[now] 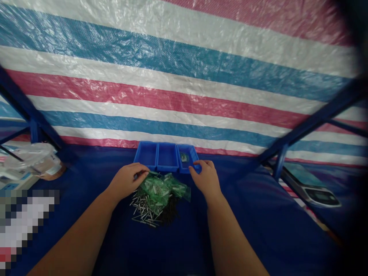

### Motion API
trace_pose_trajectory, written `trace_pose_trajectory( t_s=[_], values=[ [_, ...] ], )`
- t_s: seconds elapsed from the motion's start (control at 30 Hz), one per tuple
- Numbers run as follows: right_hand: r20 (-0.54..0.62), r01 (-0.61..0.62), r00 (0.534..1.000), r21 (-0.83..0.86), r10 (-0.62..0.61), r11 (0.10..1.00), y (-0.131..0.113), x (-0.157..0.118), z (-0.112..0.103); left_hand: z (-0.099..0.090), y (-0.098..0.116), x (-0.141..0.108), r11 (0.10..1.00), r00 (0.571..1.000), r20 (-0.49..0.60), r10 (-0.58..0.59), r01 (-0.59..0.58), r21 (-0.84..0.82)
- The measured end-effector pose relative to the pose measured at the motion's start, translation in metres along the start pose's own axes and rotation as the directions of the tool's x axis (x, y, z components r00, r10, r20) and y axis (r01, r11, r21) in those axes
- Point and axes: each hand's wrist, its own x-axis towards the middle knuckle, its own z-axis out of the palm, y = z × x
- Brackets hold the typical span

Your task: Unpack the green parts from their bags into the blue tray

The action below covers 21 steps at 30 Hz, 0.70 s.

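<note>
A heap of thin silver metal pins and dark small pieces, too blurred to name, lies on the blue surface. Crumpled green plastic bags with small shiny pieces inside rest on the heap. My left hand is at the bags' left edge, thumb and forefinger pinched together at a green bag. My right hand is over the front right corner of the right blue bin, thumb and fingers apart, nothing visible between them. Inside that bin sits a small greenish packet.
Two more blue bins, the left and the middle, stand beside the right one. A digital scale is at far right, a clear round tub at far left. Blue frame bars and a striped sheet bound the space.
</note>
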Motion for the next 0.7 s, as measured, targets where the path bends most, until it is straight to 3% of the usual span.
trace_pose_trajectory(
  t_s=[0.17,0.27,0.37,0.47,0.53,0.6,0.7],
  values=[
    [-0.003,0.016,1.000,0.051,-0.016,0.999,-0.001,0.002,0.005,0.001,0.004,-0.001,0.991,0.990,-0.124,-0.069,0.053,-0.126],
    [-0.067,0.044,0.997,0.020,-0.043,0.999,-0.007,0.003,0.000,0.004,0.008,-0.001,0.979,0.981,-0.173,-0.092,0.058,-0.195],
    [-0.152,0.164,0.976,0.063,-0.153,0.984,-0.026,-0.002,-0.010,0.010,0.013,-0.001,0.937,0.966,-0.198,-0.169,0.096,-0.335],
    [0.001,0.369,0.917,0.372,-0.398,0.852,-0.052,-0.013,-0.019,0.019,0.019,0.000,0.839,0.950,-0.156,-0.271,0.154,-0.522],
    [0.090,0.396,0.855,0.522,-0.510,0.756,-0.066,-0.021,-0.019,0.023,0.025,0.001,0.771,0.944,-0.106,-0.311,0.186,-0.609],
    [0.131,0.369,0.835,0.587,-0.534,0.721,-0.074,-0.027,-0.014,0.024,0.029,0.002,0.725,0.942,-0.058,-0.331,0.214,-0.654],
    [0.164,0.271,0.863,0.649,-0.478,0.711,-0.076,-0.032,-0.005,0.023,0.033,0.003,0.709,0.941,-0.018,-0.339,0.243,-0.663]
  ],
)
